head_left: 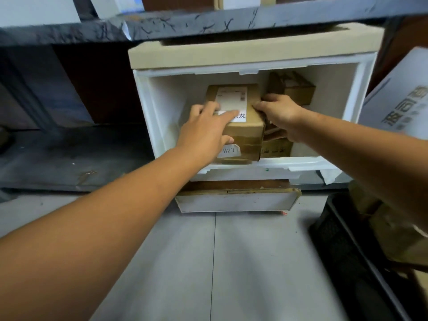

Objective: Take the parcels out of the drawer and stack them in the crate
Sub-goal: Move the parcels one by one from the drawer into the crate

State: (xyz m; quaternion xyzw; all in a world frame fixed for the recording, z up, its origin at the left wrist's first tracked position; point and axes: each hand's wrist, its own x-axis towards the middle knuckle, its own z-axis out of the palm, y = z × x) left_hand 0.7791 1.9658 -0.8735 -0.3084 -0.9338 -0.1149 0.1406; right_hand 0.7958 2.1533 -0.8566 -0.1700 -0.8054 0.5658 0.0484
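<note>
A white foam drawer (143,107) stands open on a low shelf and holds several brown cardboard parcels. The front parcel (245,133) carries a white shipping label on its top. My left hand (206,133) lies on its left top and side, fingers spread over the label and thumb down the front face. My right hand (280,112) grips the parcel's right top edge with curled fingers. Another parcel (296,89) stands behind at the back right, and a lower one (275,149) shows under my right hand. A black mesh crate (342,256) sits on the floor at the right with cardboard parcels in it.
A dark shelf board (208,22) overhangs the drawer. A white printed box (400,98) leans at the right. A flat white box (236,201) lies under the drawer front. Grey tiled floor (208,262) stretches below; the dark lower shelf (69,158) runs left.
</note>
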